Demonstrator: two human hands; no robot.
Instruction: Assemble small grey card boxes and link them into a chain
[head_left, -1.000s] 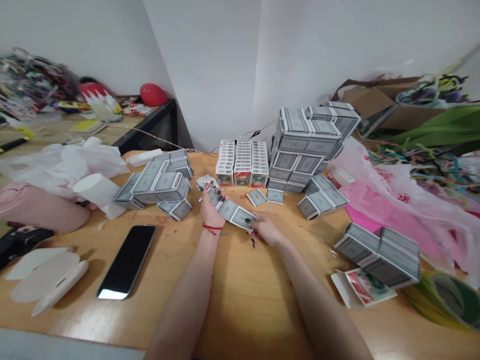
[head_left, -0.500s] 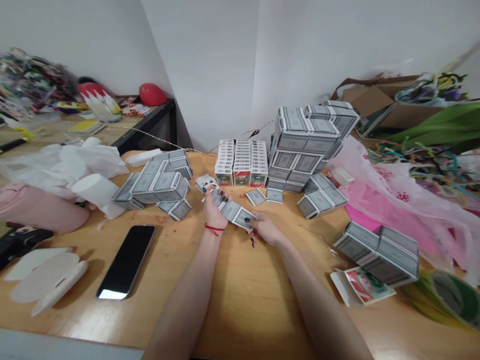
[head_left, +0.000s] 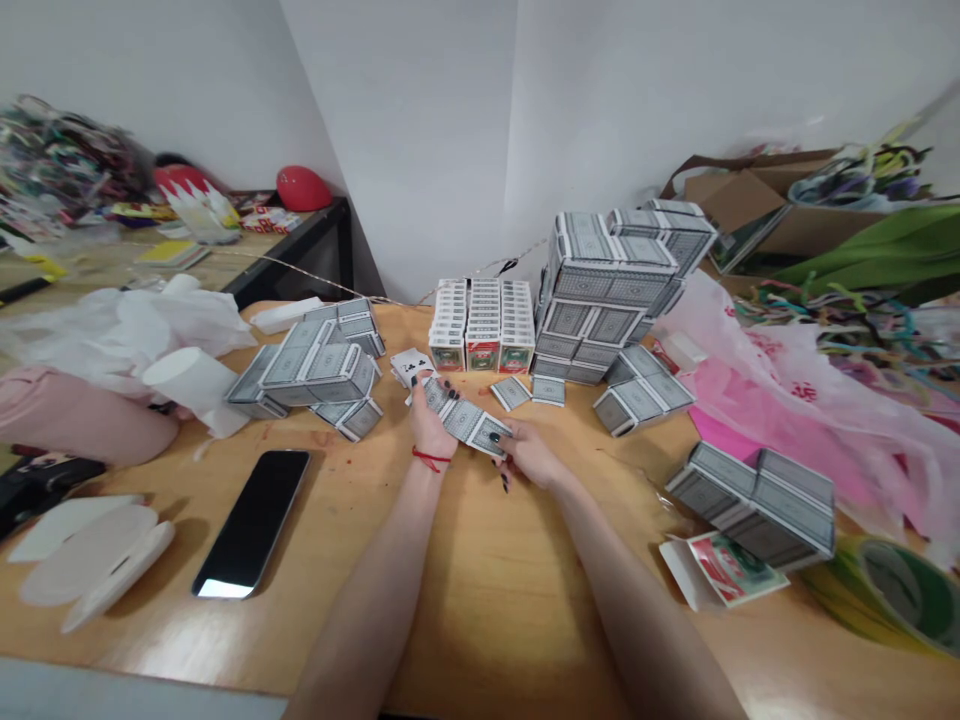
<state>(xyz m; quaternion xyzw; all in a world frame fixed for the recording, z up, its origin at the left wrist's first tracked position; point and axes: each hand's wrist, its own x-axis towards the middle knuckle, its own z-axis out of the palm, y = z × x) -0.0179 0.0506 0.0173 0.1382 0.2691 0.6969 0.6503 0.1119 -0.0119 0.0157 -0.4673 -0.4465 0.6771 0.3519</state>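
Note:
A fanned row of grey-backed playing cards (head_left: 465, 422) stretches between both hands above the wooden table (head_left: 480, 590). My left hand (head_left: 429, 418) grips the fan's left end, fingers curled over the backs; a red string circles its wrist. My right hand (head_left: 529, 455) pinches the fan's right end. Face-up cards (head_left: 410, 364) lie just beyond my left hand. Two loose decks (head_left: 529, 392) rest on the table behind the fan.
Boxed decks stand in rows (head_left: 484, 325) at the back, beside a tall stack of grey decks (head_left: 611, 295). More deck piles lie left (head_left: 315, 370) and right (head_left: 761, 505). A black phone (head_left: 251, 522), an empty card box (head_left: 720, 570), white and pink plastic bags (head_left: 795, 400) surround them.
Almost nothing differs; the hands and the card fan have shifted very slightly, and the view has drifted a little.

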